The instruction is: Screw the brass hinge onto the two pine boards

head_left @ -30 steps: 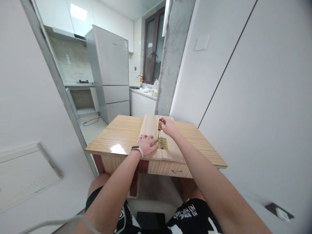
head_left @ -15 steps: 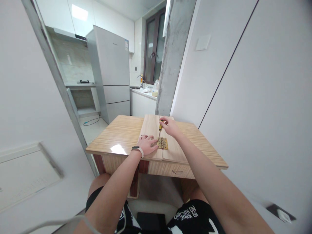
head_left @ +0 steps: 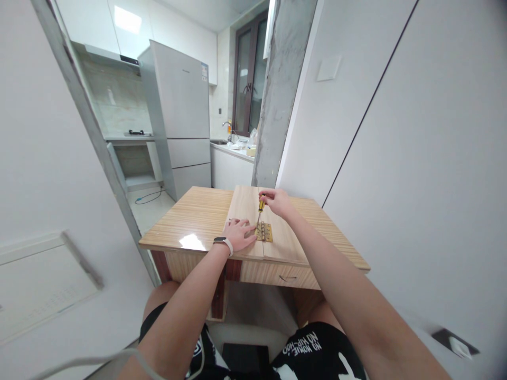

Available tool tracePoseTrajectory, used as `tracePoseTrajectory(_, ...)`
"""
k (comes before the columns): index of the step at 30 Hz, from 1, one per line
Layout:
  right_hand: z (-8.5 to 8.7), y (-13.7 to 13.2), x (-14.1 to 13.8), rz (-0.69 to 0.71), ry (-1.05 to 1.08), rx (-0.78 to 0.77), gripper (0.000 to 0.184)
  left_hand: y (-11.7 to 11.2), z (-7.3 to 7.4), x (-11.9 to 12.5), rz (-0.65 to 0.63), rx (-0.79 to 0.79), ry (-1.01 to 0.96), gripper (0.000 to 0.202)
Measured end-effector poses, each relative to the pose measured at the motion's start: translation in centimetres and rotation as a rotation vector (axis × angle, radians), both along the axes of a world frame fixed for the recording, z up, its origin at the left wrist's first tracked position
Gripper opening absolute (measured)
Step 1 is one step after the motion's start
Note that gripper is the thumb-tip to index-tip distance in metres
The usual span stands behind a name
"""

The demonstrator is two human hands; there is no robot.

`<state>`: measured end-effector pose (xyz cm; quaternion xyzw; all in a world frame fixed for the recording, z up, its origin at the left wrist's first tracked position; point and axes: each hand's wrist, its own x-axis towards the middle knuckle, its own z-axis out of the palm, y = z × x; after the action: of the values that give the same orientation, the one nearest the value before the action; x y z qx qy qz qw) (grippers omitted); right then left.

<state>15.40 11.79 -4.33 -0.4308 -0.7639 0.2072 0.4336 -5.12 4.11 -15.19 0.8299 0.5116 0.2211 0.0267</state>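
A brass-coloured hinge lies across the seam between two pale wooden boards on the desk. My right hand grips the yellow-and-black handle of a screwdriver from above. Its shaft slants down so that the tip meets the hinge's left leaf, near its upper edge. Flat on the left board rests my left hand, fingers spread, with the fingertips beside the hinge's left edge. Whether a screw sits under the tip is too small to tell.
The boards lie on a wood-grain desk with a drawer in front. A white wall closes off the right side. Beyond the desk stand a grey refrigerator and a kitchen counter. A pale cable crosses the lower left.
Almost nothing differs. The view has shifted very slightly, while both hands, the screwdriver and the hinge keep their places.
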Motion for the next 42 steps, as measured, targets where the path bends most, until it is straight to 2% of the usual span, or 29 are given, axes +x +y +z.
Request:
tracePoseTrajectory(7, 1.1, -3.0, -2.2, -0.263, -0.24, 0.212, 0.016, -0.1, 0.0, 0.0, 0.007, 0.006, 0.023, 0.047)
tracePoseTrajectory(10, 1.2, -3.9, -2.8, -0.377, -0.286, 0.227, 0.019, -0.1, 0.1, 0.0, 0.006, -0.003, 0.032, 0.048)
tracePoseTrajectory(13, 0.7, -4.0, -3.0, -0.388, -0.271, 0.217, 0.022, 0.0, 0.1, 0.1, 0.013, -0.013, 0.029, 0.048)
tracePoseTrajectory(18, -0.9, -3.7, -2.5, -0.29, -0.166, 0.179, 0.033, 0.3, -0.2, -0.1, 0.007, -0.01, -0.005, 0.054)
tracePoseTrajectory(23, -1.2, -3.9, -0.7, -0.289, -0.004, 0.171, 0.039, 1.4, -0.7, -0.6, 0.047, 0.012, -0.199, 0.073)
tracePoseTrajectory(27, -0.6, -5.1, 2.0, -0.323, 0.003, 0.184, 0.038, 3.2, -1.3, -1.7, 0.259, 0.009, -0.384, 0.064)
tracePoseTrajectory(30, -0.9, -6.4, 4.1, -0.356, -0.025, 0.177, 0.039, 4.3, -1.7, -2.7, 0.413, -0.033, -0.47, 0.053)
tracePoseTrajectory(32, -1.5, -7.3, 5.3, -0.372, -0.028, 0.165, 0.039, 4.8, -1.8, -3.2, 0.457, -0.083, -0.477, 0.047)
tracePoseTrajectory(37, -3.3, -9.3, 7.3, -0.398, 0.003, 0.118, 0.04, 5.2, -1.7, -2.6, 0.449, -0.129, -0.38, 0.035)
tracePoseTrajectory(42, -3.7, -11.4, 8.1, -0.426, 0.004, 0.116, 0.038, 5.3, -1.4, -1.8, 0.461, -0.109, -0.284, 0.019)
